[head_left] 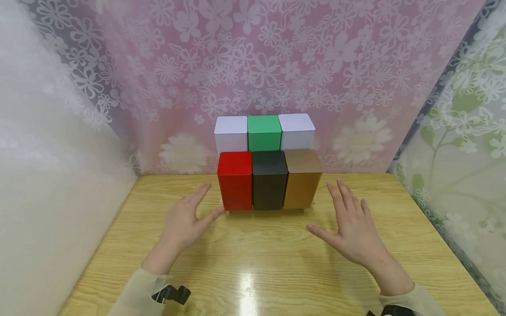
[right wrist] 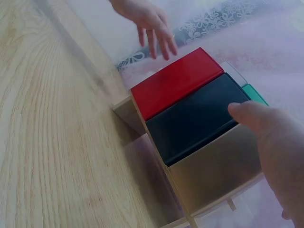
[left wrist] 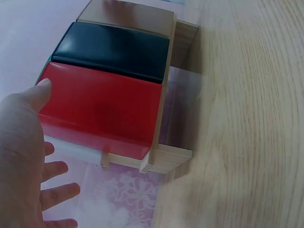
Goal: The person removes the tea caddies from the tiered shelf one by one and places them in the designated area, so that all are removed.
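Note:
Rectangular boxes with rounded edges stand in two rows on a light wooden rack point(left wrist: 172, 157). In front are a red box point(head_left: 235, 188), a black box point(head_left: 269, 188) and a brown box point(head_left: 302, 188). Higher behind them come a white box point(head_left: 231, 127), a green box point(head_left: 264, 127) and another white box point(head_left: 296, 125). My left hand point(head_left: 179, 224) is spread beside the red box, its thumb tip near that box's lower left corner. Over the table to the right of the brown box, my right hand point(head_left: 356, 232) has its fingers extended. Neither hand holds anything.
The rack stands toward the back of a wood-grain table point(head_left: 261, 250). A pink floral curtain point(head_left: 257, 66) hangs behind it. Pale sheeting point(head_left: 51, 153) borders the left side, and a green-leaf patterned curtain point(head_left: 462, 145) the right. Black straps point(head_left: 170, 294) circle the sleeved wrists.

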`<state>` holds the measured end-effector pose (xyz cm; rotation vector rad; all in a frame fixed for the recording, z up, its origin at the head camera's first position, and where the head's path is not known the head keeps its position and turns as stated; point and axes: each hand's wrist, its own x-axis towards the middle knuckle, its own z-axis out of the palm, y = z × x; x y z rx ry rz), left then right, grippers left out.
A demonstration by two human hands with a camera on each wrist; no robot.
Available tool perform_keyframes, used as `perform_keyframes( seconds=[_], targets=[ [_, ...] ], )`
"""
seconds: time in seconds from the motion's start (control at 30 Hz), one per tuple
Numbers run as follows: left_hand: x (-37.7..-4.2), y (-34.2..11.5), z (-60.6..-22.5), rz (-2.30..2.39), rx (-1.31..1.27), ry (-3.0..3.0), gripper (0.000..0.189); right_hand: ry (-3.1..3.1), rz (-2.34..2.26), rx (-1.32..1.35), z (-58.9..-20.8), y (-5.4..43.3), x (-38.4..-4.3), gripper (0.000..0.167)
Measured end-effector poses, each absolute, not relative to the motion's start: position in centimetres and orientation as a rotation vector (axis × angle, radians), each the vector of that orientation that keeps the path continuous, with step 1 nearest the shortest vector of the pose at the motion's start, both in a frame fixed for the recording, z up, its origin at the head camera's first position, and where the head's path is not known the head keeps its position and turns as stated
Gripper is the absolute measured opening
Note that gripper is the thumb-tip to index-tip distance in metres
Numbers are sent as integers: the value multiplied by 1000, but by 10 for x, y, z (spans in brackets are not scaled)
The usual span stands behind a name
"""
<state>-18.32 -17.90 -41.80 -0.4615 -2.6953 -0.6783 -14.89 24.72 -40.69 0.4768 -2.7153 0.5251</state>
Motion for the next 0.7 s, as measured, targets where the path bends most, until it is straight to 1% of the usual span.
perform_keyframes(
  seconds=[0.13, 0.23, 0.4, 0.7],
  targets=[
    [-192, -180, -428, -921, -387, -2654, 66, -2707, 630, 456, -407, 247, -153, 115],
    [-199, -181, -435, -1129, -332, -2607, 59, -2689, 718, 454, -408, 247, -156, 115],
    [-209, -182, -446, -1367, -279, -2544, 54, -2648, 826, 447, -412, 247, -160, 115],
    [-225, -176, -467, -1566, -122, -2529, 44, -2576, 1029, 354, -420, 244, -170, 114]
  ],
)
